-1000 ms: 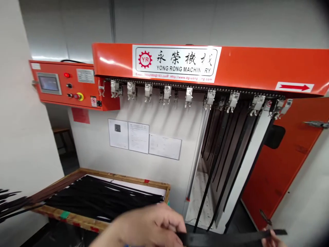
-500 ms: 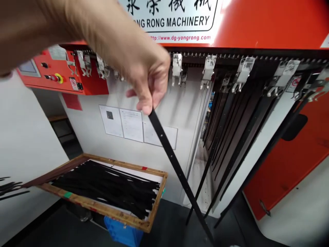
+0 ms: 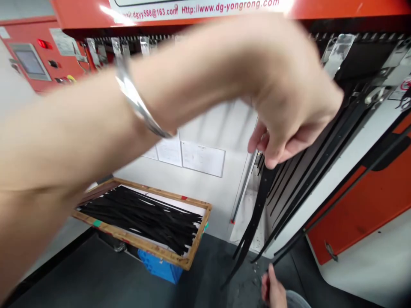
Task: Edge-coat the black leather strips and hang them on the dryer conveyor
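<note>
Pinching a black strap (image 3: pixel 257 209) near its top end, the left hand (image 3: pixel 282 119) is raised at the middle right of the frame. Its fingers (image 3: pixel 263 145) are curled narrowly on the strap, though the top end is hidden behind them. Held this way, the strap dangles freely, running down toward the floor at the lower centre. Its tail looks split into two ends, or there may be two straps; I can't tell which.

The right hand (image 3: pixel 272 291) sits low at the bottom edge, well below the left. The frame cuts it off, so I can't tell how wide its fingers stand, and no strap shows in them.

One bangle (image 3: pixel 138 102) circles the left wrist. Along the top runs a rail of metal clips (image 3: pixel 338 53), too blurred and hidden to count. They seem placed to keep the straps hanging side by side, and at least four straps (image 3: pixel 321 162) hang at the right. At the lower left, one wooden tray (image 3: pixel 160 192) holds a pile of black straps (image 3: pixel 138 216), too many to count, laid roughly parallel, with one blue bin (image 3: pixel 159 267) beneath it.
</note>
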Tool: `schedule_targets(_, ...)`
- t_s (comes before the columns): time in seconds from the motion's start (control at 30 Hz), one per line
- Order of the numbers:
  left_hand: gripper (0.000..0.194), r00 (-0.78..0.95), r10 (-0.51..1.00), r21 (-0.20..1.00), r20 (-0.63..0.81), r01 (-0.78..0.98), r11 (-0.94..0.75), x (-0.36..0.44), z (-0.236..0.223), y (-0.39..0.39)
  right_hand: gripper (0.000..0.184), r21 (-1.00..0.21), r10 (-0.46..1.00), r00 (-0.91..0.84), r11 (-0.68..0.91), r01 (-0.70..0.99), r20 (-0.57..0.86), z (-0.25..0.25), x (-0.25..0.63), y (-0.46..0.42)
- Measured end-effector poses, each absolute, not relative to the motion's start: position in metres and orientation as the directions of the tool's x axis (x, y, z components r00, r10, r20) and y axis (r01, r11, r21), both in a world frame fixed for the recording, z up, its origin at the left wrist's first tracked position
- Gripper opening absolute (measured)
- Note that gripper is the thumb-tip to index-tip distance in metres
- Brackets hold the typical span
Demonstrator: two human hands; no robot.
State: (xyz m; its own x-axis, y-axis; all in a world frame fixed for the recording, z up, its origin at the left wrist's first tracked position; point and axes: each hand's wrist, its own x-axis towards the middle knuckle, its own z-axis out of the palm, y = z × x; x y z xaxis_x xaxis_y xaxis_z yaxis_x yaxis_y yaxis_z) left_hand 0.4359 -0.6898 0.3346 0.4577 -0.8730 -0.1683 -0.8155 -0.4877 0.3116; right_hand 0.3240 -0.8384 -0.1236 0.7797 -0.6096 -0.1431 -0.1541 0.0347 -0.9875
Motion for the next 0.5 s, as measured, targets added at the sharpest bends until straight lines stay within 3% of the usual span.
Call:
schedule_targets(0.1, 0.018, 0.397, -0.885, 0.232, -0.242, -0.862, -0.45, 0.432, 0.301, -0.715, 0.058, -0.992, -0.471, 0.878, 0.044, 0.117, 0.083, -0.08, 0.348, -0.817)
schedule_targets(0.2, 0.027, 0.328, -0.907, 0.192, -0.265, -0.904, -0.383, 0.443, 0.263, -0.715, 0.049, -0.925, -0.32, 0.882, 0.044, 0.378, 0.346, -0.022, 0.383, -0.783)
schedule_targets(0.3, 0.024, 0.35, -0.912, 0.22, -0.216, -0.892, -0.394, 0.463, 0.255, -0.693, 0.039, -0.879, -0.322, 0.851, 0.103, 0.467, 0.414, 0.02, 0.413, -0.751)
schedule_targets(0.4, 0.02, 0.539, -0.838, 0.472, 0.086, -0.763, -0.442, 0.48, 0.272, -0.664, 0.043, -0.837, -0.33, 0.832, 0.176, 0.518, 0.445, 0.045, 0.439, -0.737)
schedule_targets(0.5, 0.035, 0.693, -0.514, 0.603, 0.506, -0.71, -0.363, 0.494, 0.296, -0.652, 0.045, -0.802, -0.326, 0.805, 0.184, 0.569, 0.496, 0.07, 0.461, -0.741)
